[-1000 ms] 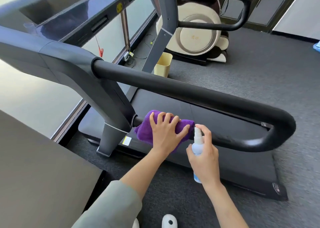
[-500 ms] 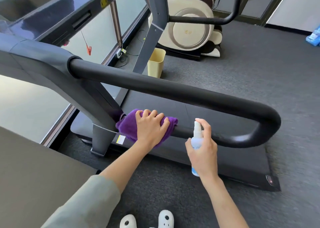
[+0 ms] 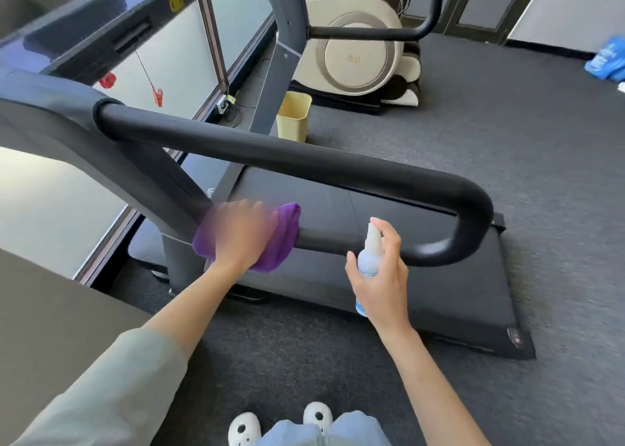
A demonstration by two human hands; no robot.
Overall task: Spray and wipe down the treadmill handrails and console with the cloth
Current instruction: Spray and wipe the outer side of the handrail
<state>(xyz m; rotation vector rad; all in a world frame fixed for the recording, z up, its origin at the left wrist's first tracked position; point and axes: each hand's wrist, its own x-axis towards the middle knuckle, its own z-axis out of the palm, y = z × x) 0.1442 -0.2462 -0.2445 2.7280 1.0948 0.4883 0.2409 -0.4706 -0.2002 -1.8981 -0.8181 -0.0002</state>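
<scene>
The left hand (image 3: 241, 234) lies on top of a soft purple cloth (image 3: 284, 239) and presses it onto the lower bar of the thick black padded handrail (image 3: 304, 161), close to the grey post (image 3: 148, 175) of the treadmill; the hand is blurry, so I cannot tell if its fingers are curled round the bar. The right hand (image 3: 382, 276) holds a small white and blue spray bottle (image 3: 368, 259) standing up, with fingers wrapped round it and one finger up by the top, just in front of the same bar and a little way from the cloth. On the dark grey carpet (image 3: 507, 141) behind the treadmill stand a pale yellow bin (image 3: 293, 115) and a big cream round machine (image 3: 355, 53).
</scene>
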